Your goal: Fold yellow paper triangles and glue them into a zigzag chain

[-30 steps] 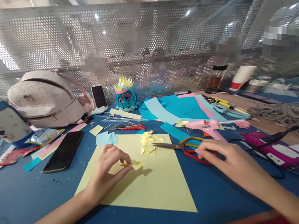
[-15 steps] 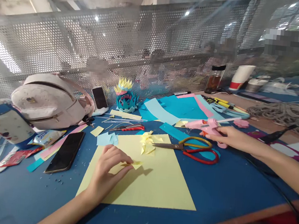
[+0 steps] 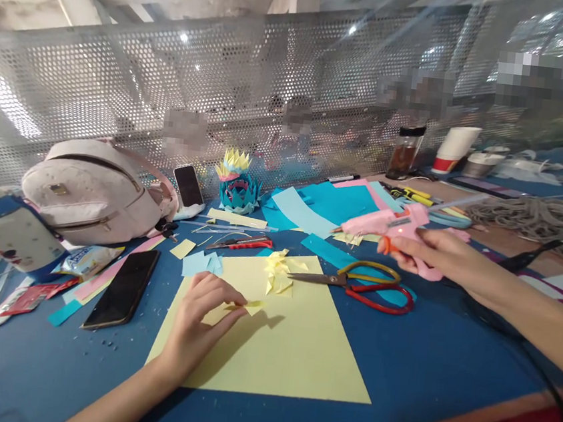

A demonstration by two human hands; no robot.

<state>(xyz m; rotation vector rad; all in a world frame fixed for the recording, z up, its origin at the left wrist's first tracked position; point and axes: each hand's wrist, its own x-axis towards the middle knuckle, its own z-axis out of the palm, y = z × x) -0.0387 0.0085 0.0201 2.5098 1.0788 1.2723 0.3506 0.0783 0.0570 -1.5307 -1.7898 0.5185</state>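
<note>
My left hand [image 3: 199, 320] rests on a large yellow paper sheet [image 3: 277, 345] and pinches a small folded yellow paper piece [image 3: 251, 306] between thumb and fingers. My right hand [image 3: 425, 252] is closed round the grip of a pink glue gun [image 3: 385, 223], held above the table with its nozzle pointing left. Below the gun lie scissors [image 3: 354, 282] with red and yellow handles. A cluster of folded yellow pieces [image 3: 279, 270] sits at the sheet's far edge.
A black phone [image 3: 121, 288] lies left of the sheet, beside a pale backpack [image 3: 92, 190]. A paper flower ornament [image 3: 237, 183], teal and pink sheets [image 3: 337, 200], a bottle [image 3: 404, 150], a cup [image 3: 454, 147] and a rope pile [image 3: 542, 215] stand farther back. A perforated metal screen [image 3: 174, 85] backs the table.
My right hand left the scissors, reached right to the pink glue gun, gripped it and lifted it off the table. My left hand stayed on the folded yellow piece.
</note>
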